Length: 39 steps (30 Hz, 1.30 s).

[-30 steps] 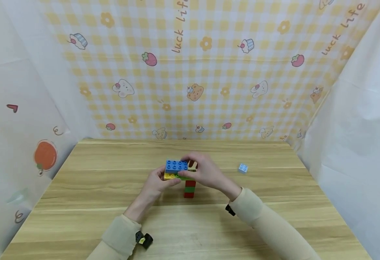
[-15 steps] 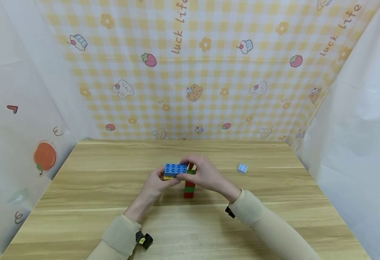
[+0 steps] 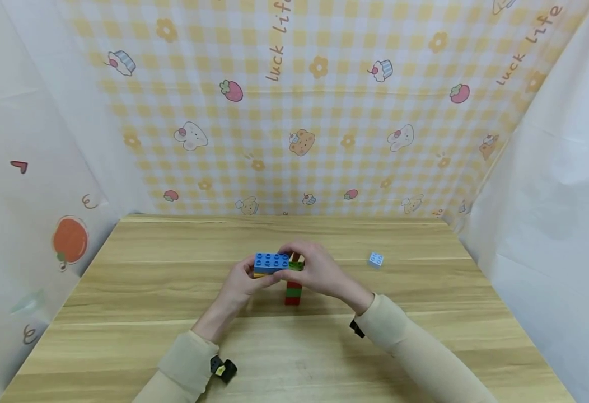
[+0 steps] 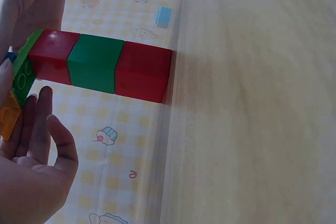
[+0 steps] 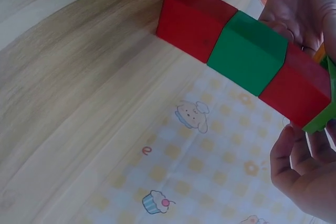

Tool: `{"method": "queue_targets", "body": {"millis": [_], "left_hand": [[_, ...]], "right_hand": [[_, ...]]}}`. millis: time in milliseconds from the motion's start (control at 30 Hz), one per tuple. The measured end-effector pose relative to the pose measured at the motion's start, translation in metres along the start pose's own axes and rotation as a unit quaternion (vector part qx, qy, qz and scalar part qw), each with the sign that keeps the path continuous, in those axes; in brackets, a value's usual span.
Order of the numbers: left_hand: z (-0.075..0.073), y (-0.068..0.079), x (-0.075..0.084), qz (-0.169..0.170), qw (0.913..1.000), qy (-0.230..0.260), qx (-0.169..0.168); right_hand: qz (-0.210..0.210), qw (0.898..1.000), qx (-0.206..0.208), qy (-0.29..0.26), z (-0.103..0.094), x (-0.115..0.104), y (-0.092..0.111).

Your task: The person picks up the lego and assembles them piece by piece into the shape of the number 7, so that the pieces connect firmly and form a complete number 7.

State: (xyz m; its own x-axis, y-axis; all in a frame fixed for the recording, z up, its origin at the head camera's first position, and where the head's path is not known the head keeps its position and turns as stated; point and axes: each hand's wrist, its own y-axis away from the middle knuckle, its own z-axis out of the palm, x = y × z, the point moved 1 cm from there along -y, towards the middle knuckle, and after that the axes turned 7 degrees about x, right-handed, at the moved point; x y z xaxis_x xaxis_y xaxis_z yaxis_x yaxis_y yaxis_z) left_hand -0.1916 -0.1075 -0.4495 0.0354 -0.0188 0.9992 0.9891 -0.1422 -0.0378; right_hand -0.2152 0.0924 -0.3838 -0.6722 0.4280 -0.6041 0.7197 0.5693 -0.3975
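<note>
A tower of red and green toy bricks point(image 3: 293, 292) stands upright mid-table, red-green-red with a light green brick point(image 4: 22, 74) on top. Beside that light green brick, a yellow brick point(image 3: 261, 275) juts out to the left. A blue eight-stud brick point(image 3: 271, 263) sits level over the yellow one and reaches the light green one. My right hand point(image 3: 319, 270) pinches the blue brick's right end, thumb in front and fingers behind. From the left, my left hand point(image 3: 239, 286) grips the yellow brick, its thumb along the front; part of that brick is hidden.
A light blue four-stud brick point(image 3: 376, 259) lies on the wooden table point(image 3: 173, 240) to the right of the tower. Behind the table hangs a yellow checked cloth point(image 3: 325, 112), with white cloth at both sides. A black camera point(image 3: 224, 369) is strapped at the left wrist.
The blue brick has come down onto the yellow brick, in the right hand's pinch; the yellow studs seen earlier are now covered. My left hand has hardly moved.
</note>
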Motion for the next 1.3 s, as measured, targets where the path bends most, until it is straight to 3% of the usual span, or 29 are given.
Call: {"method": "queue_targets", "body": {"millis": [267,567,900,1100,1300], "left_hand": [[0.000,-0.002,-0.002,0.001,1.0000,0.003,-0.007],[0.000,-0.002,-0.002,0.004,0.9999,0.008,-0.008],[0.000,-0.001,-0.003,0.013,0.9998,0.007,-0.009],[0.000,-0.002,-0.003,0.015,0.9998,0.010,-0.012],[0.000,-0.002,-0.003,0.020,0.9997,0.007,-0.010]], "right_hand": [[-0.084,0.994,-0.021,0.061,-0.002,0.002,0.006],[-0.182,0.967,0.018,0.176,0.010,0.004,0.012],[-0.176,0.961,0.070,0.200,0.027,0.008,0.018],[-0.197,0.951,0.106,0.212,0.033,0.012,0.018],[-0.208,0.946,0.115,0.222,0.034,0.014,0.019]]}}
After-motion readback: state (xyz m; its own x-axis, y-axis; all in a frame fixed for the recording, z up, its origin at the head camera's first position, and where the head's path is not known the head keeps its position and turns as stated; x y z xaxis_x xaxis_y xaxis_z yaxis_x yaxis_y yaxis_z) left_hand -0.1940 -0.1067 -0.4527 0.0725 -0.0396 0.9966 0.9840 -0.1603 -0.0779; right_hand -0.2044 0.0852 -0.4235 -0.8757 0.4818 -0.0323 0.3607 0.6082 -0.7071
